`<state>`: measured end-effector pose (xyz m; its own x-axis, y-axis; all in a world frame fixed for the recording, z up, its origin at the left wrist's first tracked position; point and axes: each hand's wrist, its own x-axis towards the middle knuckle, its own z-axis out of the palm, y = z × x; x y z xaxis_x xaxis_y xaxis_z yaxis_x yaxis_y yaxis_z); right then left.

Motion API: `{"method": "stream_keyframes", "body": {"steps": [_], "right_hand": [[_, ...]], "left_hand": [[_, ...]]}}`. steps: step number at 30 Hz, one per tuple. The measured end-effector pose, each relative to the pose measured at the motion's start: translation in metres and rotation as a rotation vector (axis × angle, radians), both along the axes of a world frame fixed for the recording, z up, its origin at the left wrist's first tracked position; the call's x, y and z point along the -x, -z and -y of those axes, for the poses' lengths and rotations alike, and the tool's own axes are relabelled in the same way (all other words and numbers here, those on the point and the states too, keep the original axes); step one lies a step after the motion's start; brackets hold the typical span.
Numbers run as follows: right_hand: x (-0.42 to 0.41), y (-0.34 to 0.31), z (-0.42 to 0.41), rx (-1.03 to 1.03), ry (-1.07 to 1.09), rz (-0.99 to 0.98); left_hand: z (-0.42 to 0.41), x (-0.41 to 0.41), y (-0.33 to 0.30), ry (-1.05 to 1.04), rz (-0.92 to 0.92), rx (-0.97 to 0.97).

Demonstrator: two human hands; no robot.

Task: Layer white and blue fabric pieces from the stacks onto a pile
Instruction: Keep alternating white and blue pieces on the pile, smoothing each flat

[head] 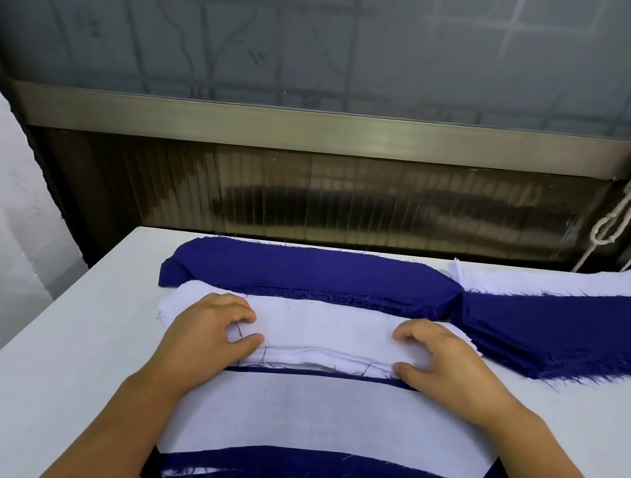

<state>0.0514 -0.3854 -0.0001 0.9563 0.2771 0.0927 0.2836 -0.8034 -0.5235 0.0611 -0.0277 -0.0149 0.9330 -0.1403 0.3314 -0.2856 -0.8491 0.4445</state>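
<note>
Both hands, left hand [207, 328] and right hand [445, 363], fingers pinching top piece of white stack [320, 329] at its near edge, probably to peel it toward pile [325, 423].

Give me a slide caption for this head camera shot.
Both hands, left hand and right hand, pinch the white stack between blue stack and layered pile.

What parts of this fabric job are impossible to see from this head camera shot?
- Near edge of the pile: cut off by the bottom frame edge.
- Blue stack and white stack at right: cut off by the right edge.
- Fingertips of the left hand and right hand: curled under.
</note>
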Motion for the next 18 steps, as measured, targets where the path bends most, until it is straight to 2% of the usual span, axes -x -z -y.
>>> {"method": "stream_keyframes", "body": {"steps": [9,18], "right_hand": [[0.001,0.004,0.001,-0.029,-0.01,0.093],[0.004,0.002,-0.004,-0.079,0.028,0.151]], "left_hand": [[-0.011,0.011,0.002,0.044,-0.054,0.049],[-0.008,0.012,-0.003,0.061,0.023,0.02]]}}
